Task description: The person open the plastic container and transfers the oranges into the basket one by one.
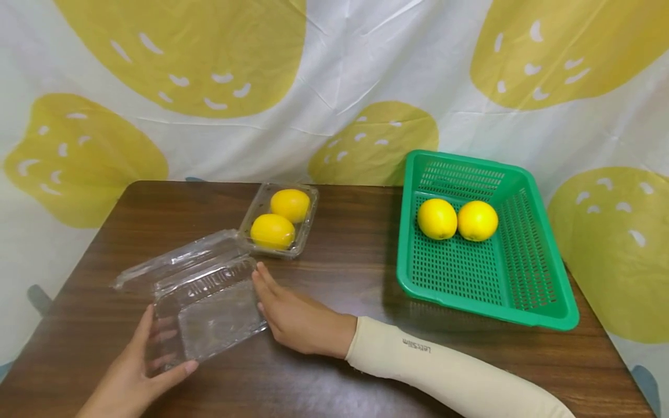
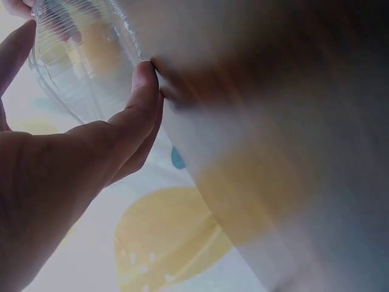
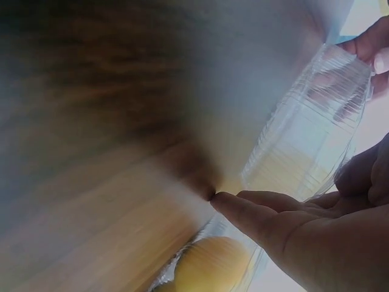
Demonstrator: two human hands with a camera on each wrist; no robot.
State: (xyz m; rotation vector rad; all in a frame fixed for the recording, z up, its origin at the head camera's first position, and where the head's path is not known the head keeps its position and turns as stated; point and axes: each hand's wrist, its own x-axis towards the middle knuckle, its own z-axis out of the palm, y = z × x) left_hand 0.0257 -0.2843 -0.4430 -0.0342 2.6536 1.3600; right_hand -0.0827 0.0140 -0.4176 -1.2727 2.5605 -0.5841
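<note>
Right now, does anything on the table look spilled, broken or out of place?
Nothing stands out: no spill or damage shows. The yellow fruits sit in the green basket and clear box; the open container is between the left hand and right hand.

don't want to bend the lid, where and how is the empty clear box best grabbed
Probably grip the clear box by its base, from left and right, about where the left hand and right hand are. Its thin-looking lid stands open along the far side, a poor hold.
</note>
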